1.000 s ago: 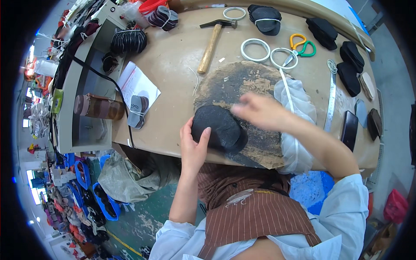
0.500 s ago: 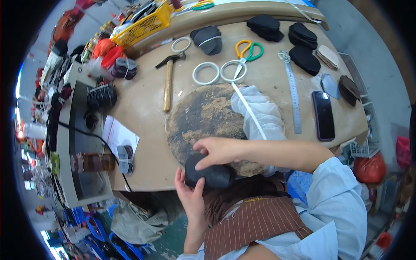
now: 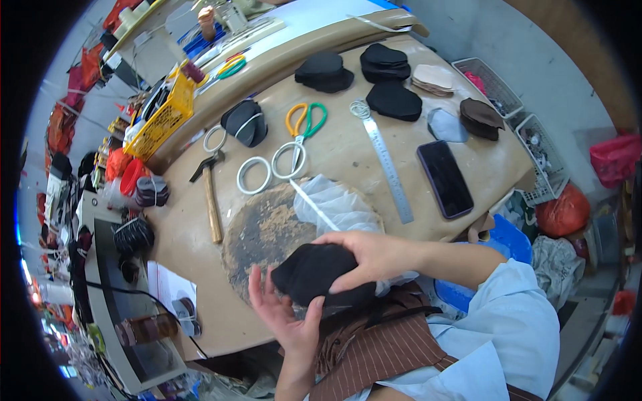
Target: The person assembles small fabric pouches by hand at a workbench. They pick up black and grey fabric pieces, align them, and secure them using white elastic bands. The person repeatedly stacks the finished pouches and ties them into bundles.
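Observation:
A stack of rounded black cut pieces (image 3: pixel 311 271), soft-looking like fabric or leather, is held just over the near side of a worn round block (image 3: pixel 257 230). My right hand (image 3: pixel 364 260) grips the stack's right side, thumb on top and fingers around the far edge. At its near left edge is my left hand (image 3: pixel 287 324), fingers spread and thumb tip close to the rim. Whether that thumb presses on the stack I cannot tell. Crumpled translucent plastic (image 3: pixel 338 204) and a white strip lie on the block's far right part.
Beyond the block lie a hammer (image 3: pixel 211 200), white tape rolls (image 3: pixel 254 175), scissors (image 3: pixel 306 123), a steel ruler (image 3: pixel 384 167) and a phone (image 3: pixel 445 179). More black stacks (image 3: pixel 394 100) sit farther back. A yellow basket (image 3: pixel 160 117) stands at the far left, a bottle (image 3: pixel 144 331) at the near left.
The view has turned, so the table's things sit farther left. My right hand has shifted from the stack's top to its right side. The stack shows a broader face; my left fingers are more spread.

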Motion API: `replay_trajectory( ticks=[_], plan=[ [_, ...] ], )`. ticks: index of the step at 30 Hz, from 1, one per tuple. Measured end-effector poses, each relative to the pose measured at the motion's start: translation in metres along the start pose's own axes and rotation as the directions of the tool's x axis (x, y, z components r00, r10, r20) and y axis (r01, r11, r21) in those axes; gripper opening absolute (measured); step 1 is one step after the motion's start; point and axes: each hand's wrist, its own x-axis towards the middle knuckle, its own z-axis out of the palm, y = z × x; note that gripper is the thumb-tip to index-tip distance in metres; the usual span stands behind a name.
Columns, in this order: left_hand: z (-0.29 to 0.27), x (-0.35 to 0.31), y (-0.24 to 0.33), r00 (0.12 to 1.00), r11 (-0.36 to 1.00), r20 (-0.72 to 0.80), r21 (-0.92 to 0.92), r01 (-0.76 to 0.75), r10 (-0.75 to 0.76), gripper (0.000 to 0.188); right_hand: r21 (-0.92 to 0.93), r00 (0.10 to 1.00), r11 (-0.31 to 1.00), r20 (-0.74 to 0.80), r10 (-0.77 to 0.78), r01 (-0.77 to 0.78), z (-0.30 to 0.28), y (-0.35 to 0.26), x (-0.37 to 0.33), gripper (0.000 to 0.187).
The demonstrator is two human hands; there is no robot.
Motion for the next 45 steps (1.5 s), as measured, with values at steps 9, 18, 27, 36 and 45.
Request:
replay_trajectory(
  ticks=[9,18,27,36,45],
  plan=[
    [0.001,-0.021,-0.044,0.982,0.911,0.132,0.407,0.067,-0.132,0.066,-0.975,0.631,0.092,-0.201,-0.750,-0.201,-0.134,-0.002,-0.015,0.047],
    [-0.016,-0.041,-0.040,0.977,0.883,-0.052,0.419,0.211,-0.209,0.063,-0.722,0.431,0.446,-0.681,-0.592,-0.529,-0.215,0.007,-0.047,0.025],
    [-0.003,-0.041,-0.032,0.981,0.914,-0.067,0.356,0.196,-0.184,0.059,-0.519,0.366,0.241,-0.799,-0.476,-0.820,-0.254,0.046,-0.056,0.017],
    [0.019,-0.031,-0.024,0.958,0.957,0.094,-0.074,0.280,-0.273,0.040,-0.741,0.625,0.670,-0.540,-0.564,-0.036,-0.060,-0.030,-0.060,0.008],
    [0.028,-0.037,-0.030,0.923,0.843,0.100,-0.378,0.381,-0.372,0.024,-0.644,0.869,0.712,-0.144,-0.474,0.281,0.035,0.020,-0.007,0.014]
  ],
)
